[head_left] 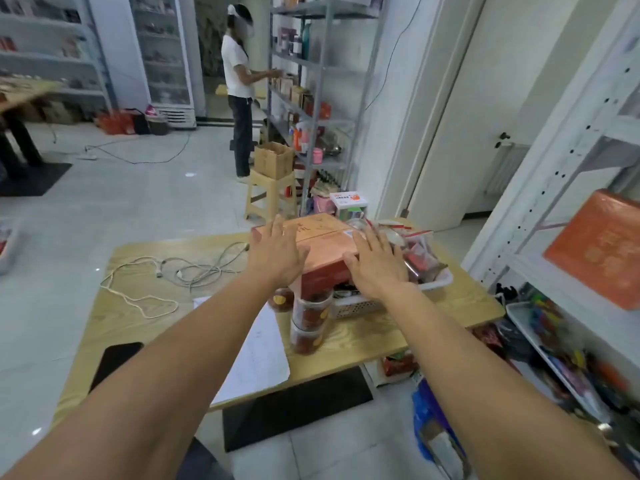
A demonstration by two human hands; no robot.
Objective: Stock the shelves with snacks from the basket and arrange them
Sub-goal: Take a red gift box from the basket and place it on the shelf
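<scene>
A large flat orange box (322,242) lies on top of the white basket (437,283) at the far right of the wooden table (173,327). My left hand (275,254) lies with straight spread fingers over the box's left edge. On the box's right side my right hand (375,263) is spread flat in the same way. Red snack packets (420,256) fill the basket behind the box. Two clear tubs of red snacks (309,322) stand stacked in front of the basket. A white shelf unit (554,188) at the right bears another orange box (601,249).
White cables (180,273), a sheet of paper (258,355) and a black phone (116,360) lie on the table. Another person (239,88) stands at a grey metal shelf (318,98) behind, beside a stool (270,195) with a carton. Bags sit on the floor lower right.
</scene>
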